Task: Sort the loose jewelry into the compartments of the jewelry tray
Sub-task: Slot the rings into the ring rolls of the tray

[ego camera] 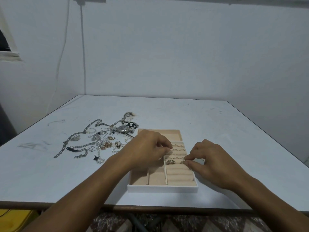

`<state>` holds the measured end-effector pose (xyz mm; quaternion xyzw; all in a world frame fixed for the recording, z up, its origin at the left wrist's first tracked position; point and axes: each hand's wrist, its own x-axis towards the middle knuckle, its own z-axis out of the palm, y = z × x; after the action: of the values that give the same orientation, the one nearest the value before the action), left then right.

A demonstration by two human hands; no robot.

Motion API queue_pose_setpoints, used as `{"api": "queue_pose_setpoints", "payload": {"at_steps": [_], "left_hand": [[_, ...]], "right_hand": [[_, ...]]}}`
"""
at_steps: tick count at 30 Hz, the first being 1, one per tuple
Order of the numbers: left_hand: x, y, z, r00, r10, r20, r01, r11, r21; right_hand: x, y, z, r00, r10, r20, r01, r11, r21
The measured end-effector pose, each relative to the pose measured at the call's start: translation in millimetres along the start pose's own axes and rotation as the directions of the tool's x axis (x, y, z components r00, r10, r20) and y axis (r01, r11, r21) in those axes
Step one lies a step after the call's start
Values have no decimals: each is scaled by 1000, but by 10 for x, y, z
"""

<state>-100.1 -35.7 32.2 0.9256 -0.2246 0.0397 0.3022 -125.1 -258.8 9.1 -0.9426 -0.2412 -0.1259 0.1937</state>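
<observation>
R hand (pixel 212 163) fingers pinch ring (pixel 183 160) in jewelry tray (pixel 163 188).
L hand (pixel 147 148) fingers curled just left, hold can't tell; loose jewelry (pixel 100 141) farther left on tabletop (pixel 217 123).

The tray (pixel 162 188) sits on the table (pixel 217 124), near its front edge; the pile (pixel 100 139) lies on the table just left of the tray; the watch (pixel 123 128) lies at the pile's far right, beside the tray's far left corner; a chain (pixel 66 144) runs down the pile's left side; pearls (pixel 100 158) lie at its front; rings (pixel 178 146) sit in the tray's right section; the left hand (pixel 147 148) is over the tray's middle; the right hand (pixel 210 158) is at its right edge, pinching a ring (pixel 183 160) in that section.
</observation>
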Motion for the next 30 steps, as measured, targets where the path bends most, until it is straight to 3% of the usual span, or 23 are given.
{"api": "queue_pose_setpoints", "payload": {"at_steps": [13, 23, 30], "left_hand": [[32, 49, 5, 1000, 9, -3, -9, 1000, -13], [163, 178, 56, 997, 69, 27, -71, 996, 55], [475, 328, 317, 993, 103, 64, -108, 991, 84]], "right_hand": [[-2, 2, 3, 999, 13, 30, -13, 1000, 5], [-53, 145, -98, 983, 173, -58, -160, 971, 175], [-112, 415, -311, 928, 337, -157, -290, 921, 262]]}}
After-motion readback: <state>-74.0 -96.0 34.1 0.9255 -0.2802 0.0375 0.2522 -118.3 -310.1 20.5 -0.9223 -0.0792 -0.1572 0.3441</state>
